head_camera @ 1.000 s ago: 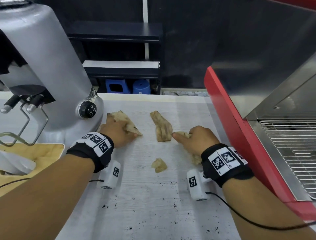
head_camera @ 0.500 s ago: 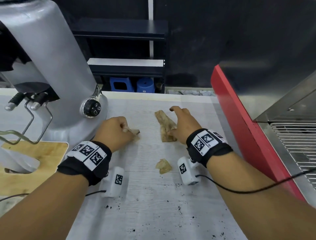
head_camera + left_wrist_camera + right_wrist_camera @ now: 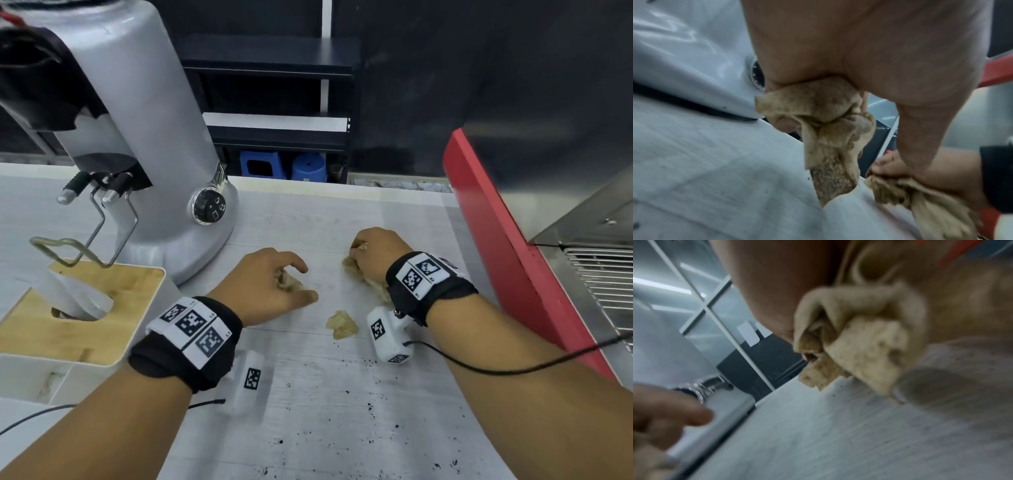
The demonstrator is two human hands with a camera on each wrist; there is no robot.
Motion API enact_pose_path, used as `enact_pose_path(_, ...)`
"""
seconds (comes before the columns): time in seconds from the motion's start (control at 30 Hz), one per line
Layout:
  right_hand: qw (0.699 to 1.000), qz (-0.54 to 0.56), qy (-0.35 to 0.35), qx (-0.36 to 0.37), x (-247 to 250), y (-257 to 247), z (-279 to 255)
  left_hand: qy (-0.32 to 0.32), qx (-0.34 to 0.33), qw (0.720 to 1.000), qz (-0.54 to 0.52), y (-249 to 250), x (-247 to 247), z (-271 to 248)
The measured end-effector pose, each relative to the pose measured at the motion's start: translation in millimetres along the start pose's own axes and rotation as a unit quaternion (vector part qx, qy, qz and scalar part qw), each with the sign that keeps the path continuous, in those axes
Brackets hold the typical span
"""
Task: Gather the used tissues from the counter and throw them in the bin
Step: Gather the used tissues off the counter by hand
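My left hand [image 3: 274, 284] grips a crumpled brown-stained tissue [image 3: 824, 123] just above the white counter [image 3: 308, 411], its tail hanging down to the surface. My right hand [image 3: 373, 253] clutches a bunch of stained tissues [image 3: 859, 337]; part of the bunch [image 3: 370, 279] sticks out under the palm toward the wrist. A small crumpled tissue [image 3: 340, 324] lies loose on the counter between the two wrists. No bin is in view.
A silver grinder [image 3: 144, 137] stands at the left with a wire fork, and a wooden-topped tissue box [image 3: 85, 308] sits in front of it. A red machine [image 3: 513, 246] with a metal grate borders the right. Dark grounds speckle the near counter.
The right hand has closed round the long tissue that lay flat and drawn it in. The left hand has shifted right with its tissue bunched in the fingers. The camera has moved nearer.
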State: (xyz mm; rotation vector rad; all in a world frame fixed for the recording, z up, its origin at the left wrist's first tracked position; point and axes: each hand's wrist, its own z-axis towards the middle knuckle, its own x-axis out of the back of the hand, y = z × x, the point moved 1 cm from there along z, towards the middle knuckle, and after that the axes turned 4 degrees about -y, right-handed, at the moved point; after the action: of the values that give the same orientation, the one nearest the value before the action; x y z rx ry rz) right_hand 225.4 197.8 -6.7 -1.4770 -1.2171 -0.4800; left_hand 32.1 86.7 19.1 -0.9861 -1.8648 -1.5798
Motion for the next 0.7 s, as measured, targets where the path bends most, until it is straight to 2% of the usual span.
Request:
enact_pose_path(0.17,0.99,0.096,0.102,-0.009,12,6,-50,-0.071,-0.062,0.989,0.115,14,-33,2)
enact_pose_path(0.3,0.973,0.162,0.161,-0.021,20,9,-115,-0.082,-0.067,0.982,0.157,14,-60,7)
enact_pose_path(0.5,0.958,0.199,0.201,-0.05,12,16,-210,-0.049,-0.07,0.989,0.12,13,-70,4)
enact_pose_path(0.6,0.951,0.203,0.223,-0.061,-1,24,-253,-0.059,-0.084,0.99,0.101,21,-65,-5)
enact_pose_path(0.7,0.929,0.229,0.272,-0.103,-17,43,-288,-0.069,-0.1,0.992,0.04,35,-61,-23)
